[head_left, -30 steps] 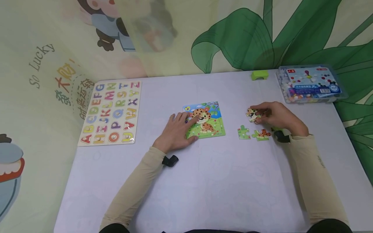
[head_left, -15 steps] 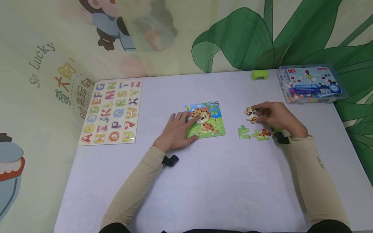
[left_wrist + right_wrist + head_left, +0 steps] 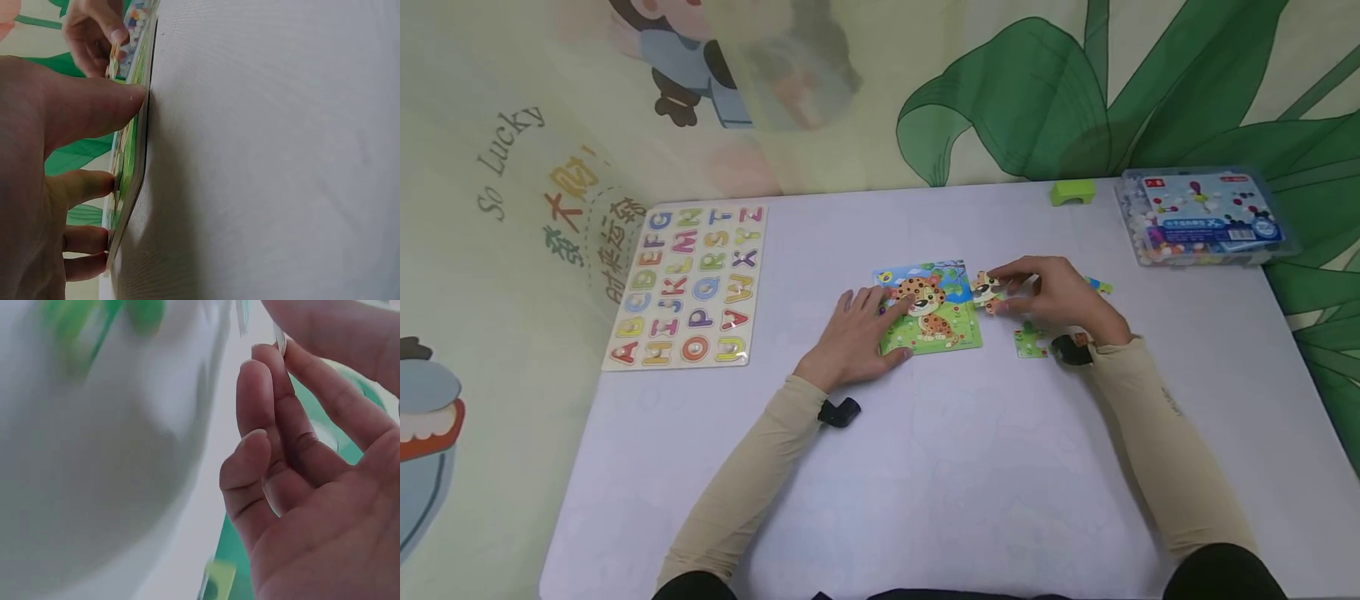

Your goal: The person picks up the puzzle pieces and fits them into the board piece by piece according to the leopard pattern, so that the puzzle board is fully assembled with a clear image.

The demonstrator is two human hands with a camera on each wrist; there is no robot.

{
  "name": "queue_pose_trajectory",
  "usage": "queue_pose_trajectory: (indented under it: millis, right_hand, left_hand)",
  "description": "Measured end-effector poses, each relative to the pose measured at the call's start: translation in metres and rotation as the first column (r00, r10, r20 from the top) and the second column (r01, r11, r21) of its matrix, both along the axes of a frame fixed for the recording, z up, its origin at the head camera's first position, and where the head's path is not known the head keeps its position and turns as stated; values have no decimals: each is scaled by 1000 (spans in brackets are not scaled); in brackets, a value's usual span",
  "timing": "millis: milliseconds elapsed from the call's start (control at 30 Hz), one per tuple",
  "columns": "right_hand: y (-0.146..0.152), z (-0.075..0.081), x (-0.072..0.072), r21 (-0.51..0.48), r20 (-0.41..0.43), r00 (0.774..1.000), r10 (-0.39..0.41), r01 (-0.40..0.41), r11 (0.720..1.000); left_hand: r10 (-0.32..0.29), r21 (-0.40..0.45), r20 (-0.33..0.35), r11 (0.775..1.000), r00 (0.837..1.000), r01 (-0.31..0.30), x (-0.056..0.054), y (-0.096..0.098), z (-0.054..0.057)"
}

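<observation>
A square puzzle board (image 3: 942, 327) with a cartoon leopard on green and blue lies mid-table. My left hand (image 3: 853, 337) rests on its left side; in the left wrist view the thumb (image 3: 100, 112) lies at the board's edge and the other fingertips touch its top. Just off the board's right edge, my right hand (image 3: 1056, 296) pinches a leopard-face puzzle piece (image 3: 985, 292) between thumb and fingers. Below that hand lies a green puzzle piece (image 3: 1028, 342). Another piece (image 3: 1082, 338) is mostly hidden by the right wrist's camera, and a blue-green piece (image 3: 1099, 285) shows behind the hand.
At the left stands an alphabet board (image 3: 681, 287) with coloured letters. Along the back edge are a small green block (image 3: 1072, 192) and, at the right corner, a clear plastic box (image 3: 1210, 218) of colourful parts. A printed curtain (image 3: 827, 108) hangs behind the table.
My right hand has carried the leopard-face piece leftward from above the loose pieces to the board's right edge, uncovering the blue-green piece. The left hand has stayed on the board.
</observation>
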State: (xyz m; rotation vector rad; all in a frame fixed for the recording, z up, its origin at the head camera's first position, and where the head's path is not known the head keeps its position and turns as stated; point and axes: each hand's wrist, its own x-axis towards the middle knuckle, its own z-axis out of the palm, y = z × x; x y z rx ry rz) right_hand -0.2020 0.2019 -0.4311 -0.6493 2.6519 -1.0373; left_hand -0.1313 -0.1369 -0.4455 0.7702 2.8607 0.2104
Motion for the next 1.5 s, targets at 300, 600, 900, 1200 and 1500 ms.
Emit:
queue_pose_trajectory:
  millis: [300,600,900,1200,1500]
  right_hand:
    - [-51,-6,-9,-37,55,991,121,-119,992]
    - [-75,-5,-6,-41,91,986,141,-137,990]
    - [-81,-3,-3,30,106,987,118,-122,992]
    - [-83,-2,-3,34,78,988,130,-133,991]
    - [-89,-3,-5,43,68,989,133,-136,990]
  left_hand:
    - [-5,3,6,1000,1000,5,-2,1,0]
    - [-3,21,6,1000,1000,3,-3,1,-3]
    - [-20,15,15,1000,1000,19,-1,2,-3]
    - [-20,-9,12,1000,1000,20,-1,3,0]
    - [-56,-19,29,998,998,56,-1,6,2]
